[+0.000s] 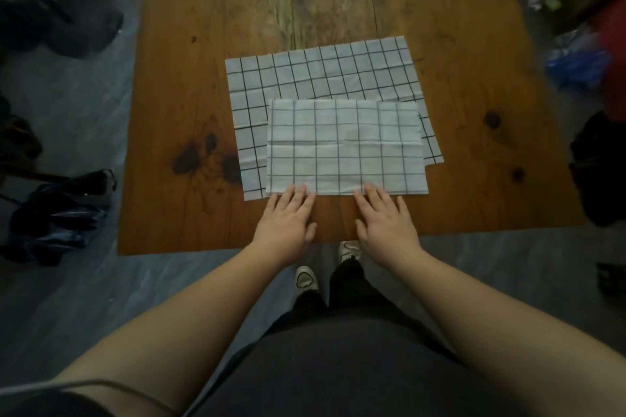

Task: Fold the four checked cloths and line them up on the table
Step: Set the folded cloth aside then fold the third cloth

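my left hand (286, 221) and right hand (386, 223) lie flat, fingers (298, 195) spread and gripping nothing, tips on the near edge of the folded checked cloth (345, 145). it runs left-right just beyond them, atop an open cloth (321, 74) on the surface (189, 95).

Folded checked cloth (345, 145) is lying on top of a larger spread checked cloth (321, 74) on the wooden bench (189, 95). Left hand (286, 220) and right hand (386, 220) are resting flat, palms down, fingers (298, 195) spread and touching the folded cloth's near edge. Person is standing at the bench's near edge, white shoes (306, 278) showing on the grey floor (84, 281). Dark bags (61, 210) are lying left of the bench.
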Motion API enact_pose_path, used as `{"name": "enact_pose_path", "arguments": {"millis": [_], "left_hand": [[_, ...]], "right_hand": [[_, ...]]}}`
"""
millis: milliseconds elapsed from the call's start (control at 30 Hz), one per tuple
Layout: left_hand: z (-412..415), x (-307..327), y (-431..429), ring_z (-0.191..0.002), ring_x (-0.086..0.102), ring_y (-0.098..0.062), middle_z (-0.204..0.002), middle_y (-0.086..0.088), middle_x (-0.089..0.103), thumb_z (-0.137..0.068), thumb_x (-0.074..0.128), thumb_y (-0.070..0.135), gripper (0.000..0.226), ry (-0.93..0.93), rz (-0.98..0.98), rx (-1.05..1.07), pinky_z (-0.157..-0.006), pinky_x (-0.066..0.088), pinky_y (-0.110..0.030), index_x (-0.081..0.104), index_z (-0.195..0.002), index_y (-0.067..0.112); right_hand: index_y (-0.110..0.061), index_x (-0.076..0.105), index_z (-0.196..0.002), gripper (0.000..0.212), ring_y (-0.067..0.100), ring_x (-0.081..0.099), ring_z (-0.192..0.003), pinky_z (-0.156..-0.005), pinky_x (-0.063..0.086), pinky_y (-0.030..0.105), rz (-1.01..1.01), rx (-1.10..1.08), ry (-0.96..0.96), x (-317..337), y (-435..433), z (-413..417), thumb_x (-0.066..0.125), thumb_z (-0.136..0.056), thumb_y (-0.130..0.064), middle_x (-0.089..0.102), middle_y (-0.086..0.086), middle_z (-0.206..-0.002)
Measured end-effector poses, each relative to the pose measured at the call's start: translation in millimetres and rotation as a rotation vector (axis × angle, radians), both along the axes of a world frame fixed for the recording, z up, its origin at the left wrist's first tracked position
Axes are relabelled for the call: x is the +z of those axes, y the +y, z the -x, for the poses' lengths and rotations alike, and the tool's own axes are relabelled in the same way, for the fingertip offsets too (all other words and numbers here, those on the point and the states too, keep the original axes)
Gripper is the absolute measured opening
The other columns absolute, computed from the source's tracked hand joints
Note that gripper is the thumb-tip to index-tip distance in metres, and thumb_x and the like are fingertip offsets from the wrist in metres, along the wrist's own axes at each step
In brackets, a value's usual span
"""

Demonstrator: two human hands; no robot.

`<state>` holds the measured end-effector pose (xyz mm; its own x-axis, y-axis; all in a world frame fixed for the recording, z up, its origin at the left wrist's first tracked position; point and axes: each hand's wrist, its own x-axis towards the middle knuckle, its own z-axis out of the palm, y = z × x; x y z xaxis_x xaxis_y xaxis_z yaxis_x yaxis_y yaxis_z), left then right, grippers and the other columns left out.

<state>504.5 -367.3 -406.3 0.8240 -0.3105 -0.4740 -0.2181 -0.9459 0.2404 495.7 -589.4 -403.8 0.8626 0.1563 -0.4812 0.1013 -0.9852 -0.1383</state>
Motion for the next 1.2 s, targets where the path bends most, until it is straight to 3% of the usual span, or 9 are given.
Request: {"name": "enact_pose_path", "arguments": {"millis": [267, 400, 567, 733, 1000, 1200], "left_hand": [[9.9, 4.1, -24.4, -0.156, -0.008, -0.025, -0.17, -0.006, -0.001, -0.103, 0.038, 0.039, 0.071, -0.071, 0.025, -0.01, -0.126, -0.004, -0.045, 0.004, -0.161, 0.019], [-2.1, -6.0, -42.9, -0.155, -0.012, -0.024, -0.169, -0.006, -0.006, -0.104, 0.034, 0.043, 0.071, -0.014, 0.006, -0.049, -0.125, -0.007, -0.046, 0.0, -0.161, 0.018], [1.5, -15.2, -29.0, -0.155, -0.012, -0.022, -0.169, -0.003, -0.007, -0.105, 0.028, 0.049, 0.068, -0.033, -0.018, -0.073, -0.125, -0.008, -0.046, -0.001, -0.161, 0.023], [12.4, -17.3, 13.7, -0.154, -0.015, -0.02, -0.169, -0.001, -0.011, -0.105, 0.023, 0.05, 0.066, -0.05, -0.036, 0.006, -0.125, -0.009, -0.042, -0.006, -0.16, 0.028], [23.3, -11.2, 20.0, -0.155, -0.012, -0.022, -0.169, -0.005, -0.006, -0.105, 0.025, 0.051, 0.069, -0.044, -0.033, 0.141, -0.126, -0.005, -0.043, -0.001, -0.161, 0.022], [16.6, -1.9, -42.5, -0.156, -0.008, -0.023, -0.17, -0.006, -0.002, -0.104, 0.033, 0.046, 0.07, -0.063, 0.054, 0.025, -0.126, -0.003, -0.043, 0.003, -0.161, 0.019]], "right_hand": [[-0.024, 0.01, -0.162, 0.066, 0.023, 0.0, -0.157, -0.126, 0.004, 0.048, -0.021, 0.052, -0.066, -1.7, 9.6, 1.1, 0.035, -0.103, -0.04, 0.004, 0.005, -0.17], [-0.019, 0.005, -0.162, 0.065, 0.02, -0.006, -0.156, -0.127, -0.001, 0.044, -0.063, 0.09, -0.031, -3.7, 24.0, -5.3, 0.031, -0.105, -0.039, -0.002, 0.004, -0.17], [-0.027, 0.003, -0.162, 0.065, 0.017, -0.005, -0.156, -0.126, -0.001, 0.047, -0.021, 0.103, -0.027, -13.7, 7.4, -1.0, 0.027, -0.105, -0.046, -0.002, -0.002, -0.17], [-0.029, -0.004, -0.161, 0.063, 0.017, -0.012, -0.155, -0.125, -0.004, 0.051, 0.032, -0.053, -0.03, -13.5, -35.2, 6.7, 0.018, -0.105, -0.049, -0.01, -0.004, -0.169], [-0.026, -0.001, -0.162, 0.065, 0.02, -0.008, -0.156, -0.125, -0.001, 0.054, 0.037, -0.166, -0.037, -8.0, -56.1, 12.0, 0.023, -0.105, -0.048, -0.006, 0.001, -0.17], [-0.033, -0.001, -0.161, 0.063, 0.019, -0.009, -0.156, -0.124, -0.003, 0.055, -0.019, 0.055, -0.034, -7.0, -2.4, 10.7, 0.024, -0.105, -0.049, -0.007, -0.002, -0.17]]}}
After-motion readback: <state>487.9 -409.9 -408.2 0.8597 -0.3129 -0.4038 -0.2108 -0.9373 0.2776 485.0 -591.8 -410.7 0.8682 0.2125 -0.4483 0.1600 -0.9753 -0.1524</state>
